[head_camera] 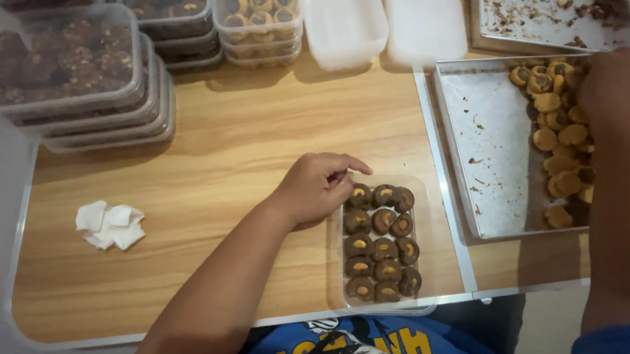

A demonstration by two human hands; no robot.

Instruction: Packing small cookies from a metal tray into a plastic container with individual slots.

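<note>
the clear plastic container [431, 244] near the table's front edge already holds 4 rows of 3 round brown cookies [383, 244] with pale centres and looks nearly full — only a sliver of room remains at its far end. the left hand [318, 186] rests curled at that far-left corner, fingertips drawn together by the top row; whether they pinch a cookie i cannot tell. the right hand [613, 83] is cupped over the heap of loose cookies [561, 138] on the dull metal baking tray [483, 161], its fingers hidden. most of that tray is bare and crumb-flecked — a good handful remains. lidded, filled tubs [81, 73] stack at the back on the smooth wooden table [233, 155], beside a crumpled white tissue [109, 225].
</note>
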